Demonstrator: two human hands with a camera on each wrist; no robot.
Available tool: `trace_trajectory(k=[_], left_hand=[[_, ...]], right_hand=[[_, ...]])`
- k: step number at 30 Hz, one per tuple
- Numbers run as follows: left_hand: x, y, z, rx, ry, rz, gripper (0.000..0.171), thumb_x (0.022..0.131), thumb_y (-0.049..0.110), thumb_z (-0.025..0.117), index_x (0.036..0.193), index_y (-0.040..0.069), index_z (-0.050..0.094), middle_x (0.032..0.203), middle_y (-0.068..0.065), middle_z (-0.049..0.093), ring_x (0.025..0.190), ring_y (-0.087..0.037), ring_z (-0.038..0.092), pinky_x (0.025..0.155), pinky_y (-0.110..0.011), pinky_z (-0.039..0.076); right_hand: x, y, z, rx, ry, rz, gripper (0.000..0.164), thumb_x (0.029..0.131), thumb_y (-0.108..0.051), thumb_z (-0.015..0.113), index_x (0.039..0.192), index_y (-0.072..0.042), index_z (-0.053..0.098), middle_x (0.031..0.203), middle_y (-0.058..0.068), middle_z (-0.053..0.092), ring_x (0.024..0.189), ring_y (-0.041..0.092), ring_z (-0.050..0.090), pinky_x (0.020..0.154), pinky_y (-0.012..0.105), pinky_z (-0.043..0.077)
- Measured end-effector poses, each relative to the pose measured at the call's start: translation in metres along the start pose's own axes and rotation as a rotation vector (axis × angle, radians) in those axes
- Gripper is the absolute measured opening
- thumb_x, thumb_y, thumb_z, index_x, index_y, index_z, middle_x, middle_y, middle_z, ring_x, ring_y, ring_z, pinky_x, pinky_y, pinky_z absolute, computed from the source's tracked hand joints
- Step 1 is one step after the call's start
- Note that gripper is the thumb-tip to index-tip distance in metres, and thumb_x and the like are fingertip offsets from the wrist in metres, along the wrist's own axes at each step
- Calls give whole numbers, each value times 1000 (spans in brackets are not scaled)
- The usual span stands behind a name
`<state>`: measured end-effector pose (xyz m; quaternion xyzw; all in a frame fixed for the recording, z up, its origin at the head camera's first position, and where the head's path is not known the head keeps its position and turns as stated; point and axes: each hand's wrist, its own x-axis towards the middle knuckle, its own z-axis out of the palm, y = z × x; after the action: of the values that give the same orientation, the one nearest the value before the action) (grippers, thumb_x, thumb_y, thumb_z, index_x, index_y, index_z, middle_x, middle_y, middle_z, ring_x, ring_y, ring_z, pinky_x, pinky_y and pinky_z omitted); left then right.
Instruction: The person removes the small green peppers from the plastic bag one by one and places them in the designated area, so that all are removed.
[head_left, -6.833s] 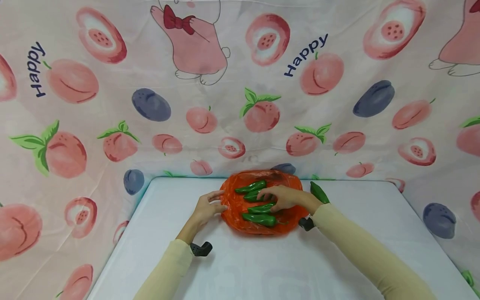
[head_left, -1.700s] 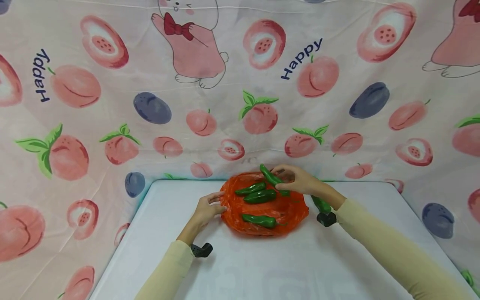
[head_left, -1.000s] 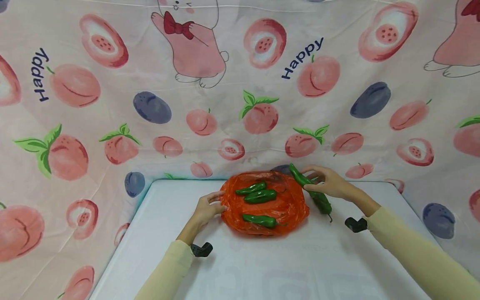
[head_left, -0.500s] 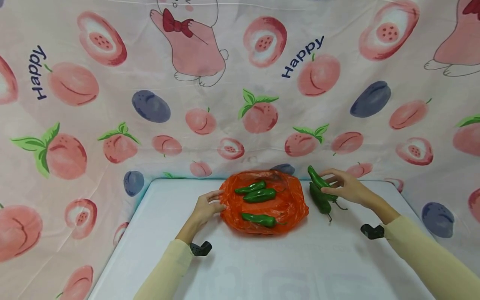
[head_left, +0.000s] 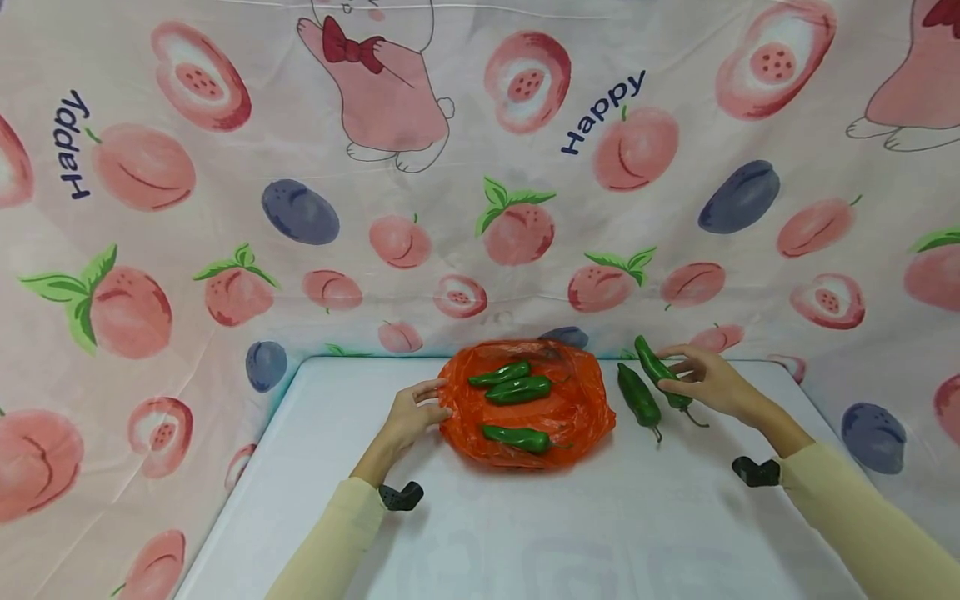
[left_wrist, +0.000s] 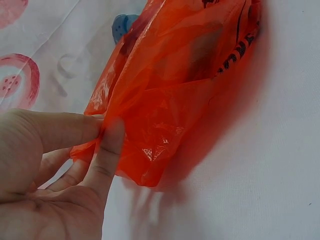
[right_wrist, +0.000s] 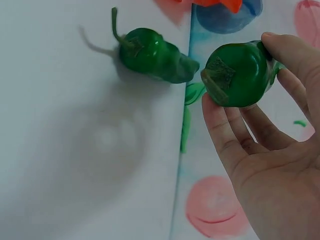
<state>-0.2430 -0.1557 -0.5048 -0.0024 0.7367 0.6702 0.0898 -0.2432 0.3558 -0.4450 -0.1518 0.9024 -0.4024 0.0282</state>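
Note:
Between the thumb and fingers of my right hand [head_left: 708, 379] is a green pepper [right_wrist: 237, 75], held just above the table. To its left, a second green pepper [head_left: 639, 395] lies on the white tabletop, apart from the held one. My left hand [left_wrist: 65, 160] pinches the edge of an orange plastic bag [left_wrist: 155, 115] between thumb and fingers. Inside the opened bag lie three green peppers: one at the back [head_left: 500, 374], one close below it [head_left: 519, 389], and one nearer the front [head_left: 517, 438].
The white table [head_left: 517, 533] extends in front of the bag and to both sides. Behind it hangs a pink cloth [head_left: 465, 200] printed with peaches and a rabbit. Black camera mounts [head_left: 402, 496] sit at both wrists.
My right hand has lifted a green pepper out of the bag and carried it right, past the pepper on the table. My left hand stays at the bag's edge.

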Motion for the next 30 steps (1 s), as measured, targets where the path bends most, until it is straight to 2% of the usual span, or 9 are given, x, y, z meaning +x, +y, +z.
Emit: trace_trajectory(k=[5, 15, 30], left_hand=[[0, -1, 0, -2, 0, -5, 57, 86, -6, 75, 140, 6, 62, 130, -20, 60, 91, -19, 68, 85, -37, 60], [0, 0, 2, 3, 0, 1, 57, 86, -5, 75, 141, 6, 61, 130, -20, 60, 92, -18, 68, 86, -38, 60], [1, -1, 3, -7, 1, 2, 57, 86, -7, 74, 140, 6, 62, 127, -20, 62, 91, -18, 67, 84, -38, 60]], right_hand=[[-4, 10, 3, 4, 13, 46, 56, 95, -32, 75, 143, -9, 55, 135, 21, 59, 119, 45, 61, 87, 51, 59], [-11, 30, 10, 14, 31, 123, 62, 95, -35, 75, 147, -9, 53, 135, 27, 59, 119, 46, 60, 87, 55, 58], [-10, 49, 22, 20, 43, 177, 62, 96, -40, 73, 145, -8, 52, 136, 29, 58, 121, 47, 57, 89, 55, 58]])
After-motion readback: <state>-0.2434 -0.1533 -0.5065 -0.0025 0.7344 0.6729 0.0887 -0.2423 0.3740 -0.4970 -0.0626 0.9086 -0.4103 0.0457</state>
